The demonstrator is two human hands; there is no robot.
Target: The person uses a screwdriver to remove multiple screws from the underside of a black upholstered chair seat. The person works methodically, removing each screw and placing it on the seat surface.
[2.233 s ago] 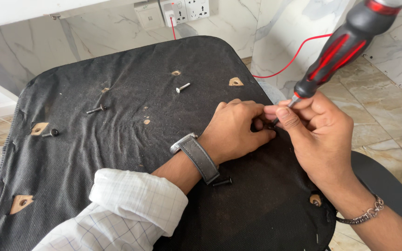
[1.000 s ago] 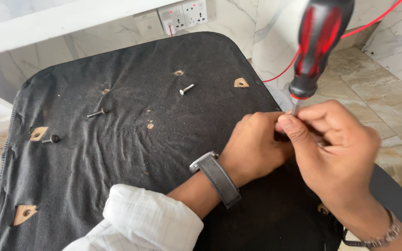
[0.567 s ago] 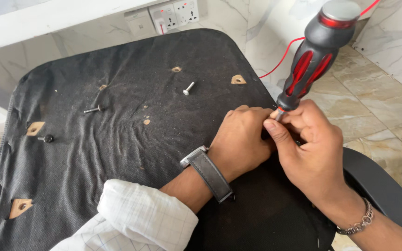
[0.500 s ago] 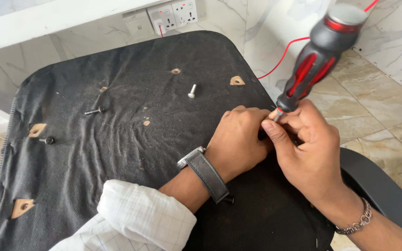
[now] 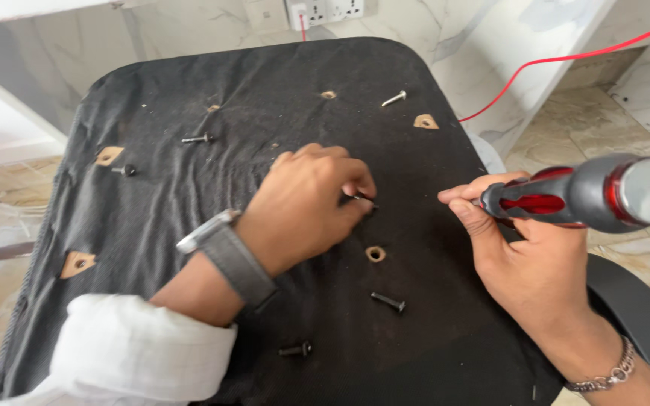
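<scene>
Left hand pinching a small black bolt over the black seat cloth, right hand in a firm grip on the red and black screwdriver, open hole just below the bolt

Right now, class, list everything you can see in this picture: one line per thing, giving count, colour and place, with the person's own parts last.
Fabric-covered panel: one, black, fills the middle.
Holes in the fabric: several, brown-edged, one below the left hand.
Loose dark bolts: four, black, two near the front, two at left.
Silver bolt: one, far right edge of panel.
Held bolt: one, dark, at the left fingertips.
Screwdriver: one, black and red, lying sideways in the right hand.
Cable: one, red, top right.
Wall sockets: white, top.
Wristwatch: one, grey strap.
Bracelet: one, silver.
Left hand: pinches the held bolt.
Right hand: grips the screwdriver.
</scene>
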